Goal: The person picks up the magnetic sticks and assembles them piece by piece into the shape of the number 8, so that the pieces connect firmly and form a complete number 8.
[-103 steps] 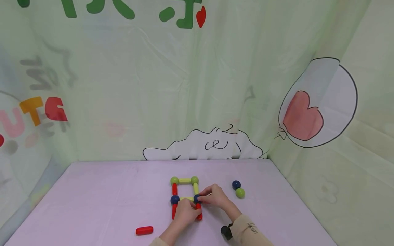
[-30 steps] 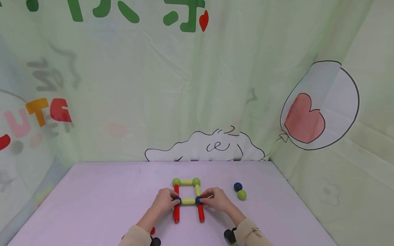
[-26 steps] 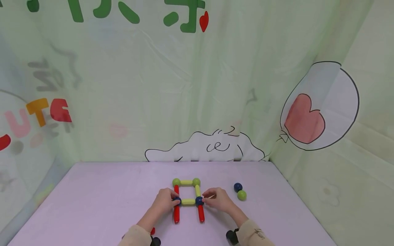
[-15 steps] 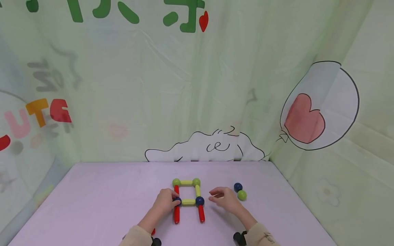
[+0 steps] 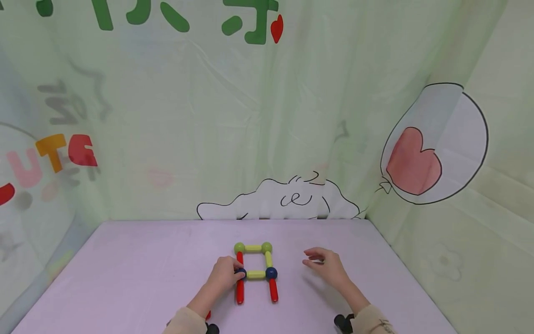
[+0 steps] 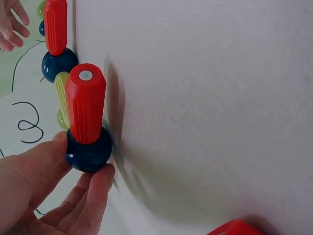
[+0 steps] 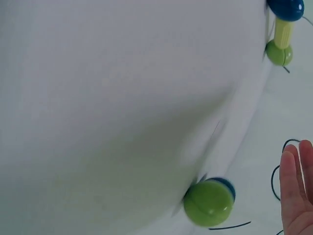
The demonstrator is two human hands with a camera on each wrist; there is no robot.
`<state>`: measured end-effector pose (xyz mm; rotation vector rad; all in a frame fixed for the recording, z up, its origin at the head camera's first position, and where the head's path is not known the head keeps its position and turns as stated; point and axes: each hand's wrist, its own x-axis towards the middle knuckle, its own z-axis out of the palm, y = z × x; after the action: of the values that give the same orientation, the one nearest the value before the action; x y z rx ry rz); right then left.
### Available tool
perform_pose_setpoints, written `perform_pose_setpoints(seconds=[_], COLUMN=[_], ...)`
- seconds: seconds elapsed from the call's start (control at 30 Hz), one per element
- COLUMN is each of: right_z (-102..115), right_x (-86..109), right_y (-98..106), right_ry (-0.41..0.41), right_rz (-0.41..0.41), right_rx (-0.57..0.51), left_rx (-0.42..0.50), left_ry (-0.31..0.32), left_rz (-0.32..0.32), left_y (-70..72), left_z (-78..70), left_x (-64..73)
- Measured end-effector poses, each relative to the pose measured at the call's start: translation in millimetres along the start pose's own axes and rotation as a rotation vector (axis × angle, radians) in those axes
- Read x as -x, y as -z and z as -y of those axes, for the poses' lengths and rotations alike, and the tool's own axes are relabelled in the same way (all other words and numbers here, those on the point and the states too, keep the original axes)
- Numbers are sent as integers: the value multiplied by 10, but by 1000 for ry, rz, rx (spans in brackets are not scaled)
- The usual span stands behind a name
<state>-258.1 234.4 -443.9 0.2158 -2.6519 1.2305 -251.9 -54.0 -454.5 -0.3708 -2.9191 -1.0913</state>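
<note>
My left hand pinches the left blue ball between thumb and fingers. This ball joins a frame of magnetic sticks and balls lying on the table. Two green balls, one of them the far-right green ball, form its far corners, linked by a yellow stick. A second blue ball makes the near-right corner. Toward me point two red sticks, the left one and the right one. My right hand hovers right of the frame, fingers loosely extended, holding nothing.
A loose green ball sits against a blue ball, both hidden behind my right hand in the head view. One more red stick peeks out beside my left sleeve. A printed curtain closes off the table's back.
My right hand has let go of the right blue ball and moved right, away from the frame. My left hand shifted from the frame's middle to the left blue ball and stayed there.
</note>
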Motion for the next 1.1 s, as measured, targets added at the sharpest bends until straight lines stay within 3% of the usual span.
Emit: perform_pose_setpoints(seconds=[0.23,0.47,1.1], right_z=[-195,-361,-539], right_x=[-33,-57,-61], right_y=[175,300,372], right_ry=[17,-5,-133], right_rz=[-34,-48,6], right_rx=[-2,67,136], left_rx=[-9,-8,8], left_ry=[-2,-25,-15], left_rz=[-11,-18,-13], left_y=[-6,-9,-17], left_z=[3,21,28], left_x=[3,7,1])
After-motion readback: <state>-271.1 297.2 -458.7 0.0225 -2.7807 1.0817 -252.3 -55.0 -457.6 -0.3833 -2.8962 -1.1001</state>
